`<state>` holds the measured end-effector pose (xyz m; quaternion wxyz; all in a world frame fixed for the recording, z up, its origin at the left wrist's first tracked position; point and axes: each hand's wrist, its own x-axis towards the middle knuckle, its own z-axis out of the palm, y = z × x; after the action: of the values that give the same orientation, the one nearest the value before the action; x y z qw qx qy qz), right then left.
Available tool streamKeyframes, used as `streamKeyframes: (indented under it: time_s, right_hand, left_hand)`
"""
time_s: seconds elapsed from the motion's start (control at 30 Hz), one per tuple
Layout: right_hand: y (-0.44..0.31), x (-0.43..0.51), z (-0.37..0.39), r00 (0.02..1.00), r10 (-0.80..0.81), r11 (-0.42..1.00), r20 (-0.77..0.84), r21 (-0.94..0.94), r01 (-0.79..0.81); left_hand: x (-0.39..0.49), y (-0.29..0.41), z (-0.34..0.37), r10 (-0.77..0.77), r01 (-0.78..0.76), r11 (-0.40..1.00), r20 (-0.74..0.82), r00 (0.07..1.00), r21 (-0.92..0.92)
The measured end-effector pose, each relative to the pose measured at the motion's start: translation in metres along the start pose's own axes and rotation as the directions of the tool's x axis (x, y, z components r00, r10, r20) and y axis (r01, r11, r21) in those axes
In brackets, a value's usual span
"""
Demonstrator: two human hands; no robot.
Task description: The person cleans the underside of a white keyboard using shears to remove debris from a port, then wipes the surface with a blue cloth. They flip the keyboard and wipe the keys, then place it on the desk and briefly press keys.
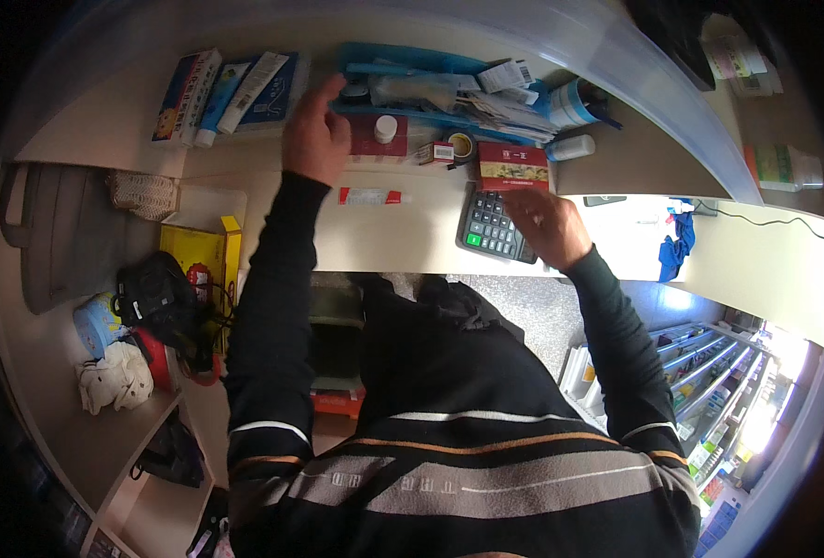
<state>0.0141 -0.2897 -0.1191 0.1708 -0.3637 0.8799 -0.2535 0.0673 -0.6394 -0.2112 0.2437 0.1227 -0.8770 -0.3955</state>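
Observation:
My left hand (pixel 316 132) is raised beside the left end of a blue plastic tray (pixel 412 50), its fingers apart and nothing seen in it. Right of it, a white-capped bottle (pixel 385 130) stands over a dark red box (pixel 360 139). My right hand (pixel 550 227) hangs over the right edge of a black desktop calculator (pixel 490 222), hiding some keys; whether its fingers hold anything is unclear. Behind the calculator lies a red and gold box (pixel 513 167). A red and white tube (pixel 370 197) rests on the desk (pixel 391 244) between the hands. A small carton (pixel 436 153) and a tape roll (pixel 461 145) are behind it.
Cartons and tubes (pixel 251 94) lie at the back left. A white bottle (pixel 571 148) and a blue and white cup (pixel 572 104) are at the back right. A yellow box (pixel 206 244) and black bag (pixel 157 300) sit left. Right is a blue cloth (pixel 677 247).

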Motion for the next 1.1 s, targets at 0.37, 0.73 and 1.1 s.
streamKeyframes:
  time_s: [0.37, 0.73, 1.1]
  right_hand:
    - [0.012, 0.221, 0.039, 0.993, -0.121, 0.790, -0.011, -0.606, 0.090]
    - [0.057, 0.132, -0.041, 0.986, -0.156, 0.874, 0.064, -0.456, 0.168]
    - [0.070, 0.056, -0.053, 0.994, -0.092, 0.910, 0.062, -0.401, 0.109]
  left_hand:
    - [-0.072, 0.006, -0.003, -0.039, 0.014, 0.974, -0.102, 0.994, -0.228]
    - [-0.051, 0.041, -0.012, 0.018, -0.089, 0.964, -0.274, 0.962, -0.251]
    - [0.019, 0.038, -0.021, 0.004, -0.049, 0.985, 0.265, 0.964, 0.163]
